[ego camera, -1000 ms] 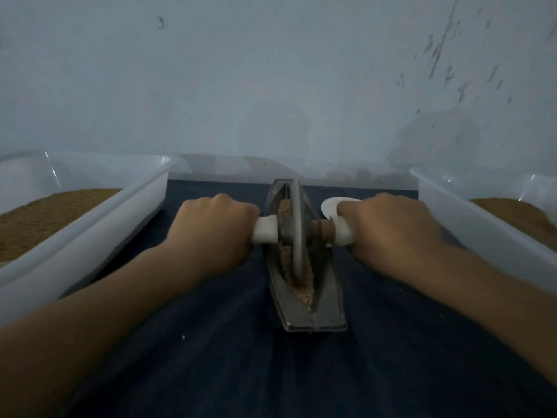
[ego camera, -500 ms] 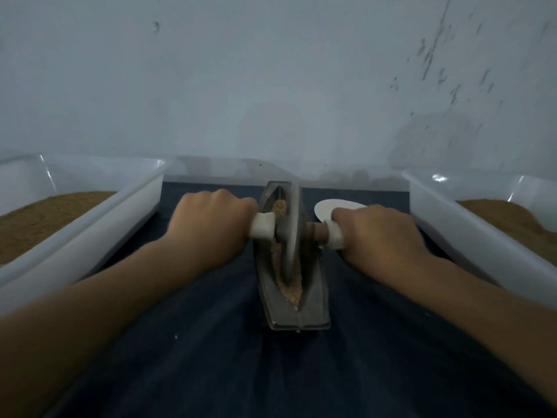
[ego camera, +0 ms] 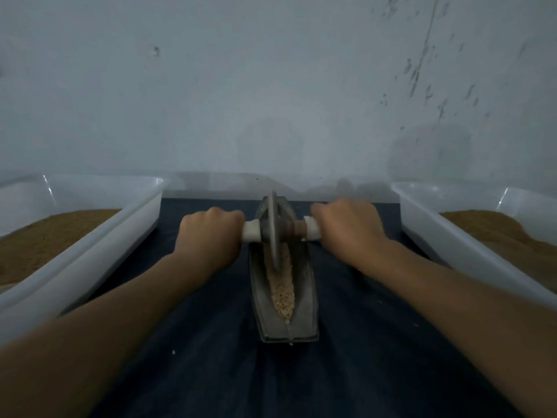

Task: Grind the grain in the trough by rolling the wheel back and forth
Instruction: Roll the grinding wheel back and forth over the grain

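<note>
head-worn wide-angle view, forward and down, close above the trough (ego camera: 305, 303)

Grey trough (ego camera: 304, 300), tan grain (ego camera: 283, 292), white handles (ego camera: 250, 231), dark blue cloth (ego camera: 211, 357).

This is a bare makeshift grinding workspace: scuffed wall (ego camera: 271, 86) at 12 o'clock, trough (ego camera: 306, 312) on dark cloth (ego camera: 211, 372), powder-filled left tub (ego camera: 90, 260) at 9 o'clock, right tub (ego camera: 458, 242) at 3 o'clock.

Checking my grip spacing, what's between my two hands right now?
In the head view, the wheel on its axle stands between the left hand and right hand, riding in the trough of grain.
</note>
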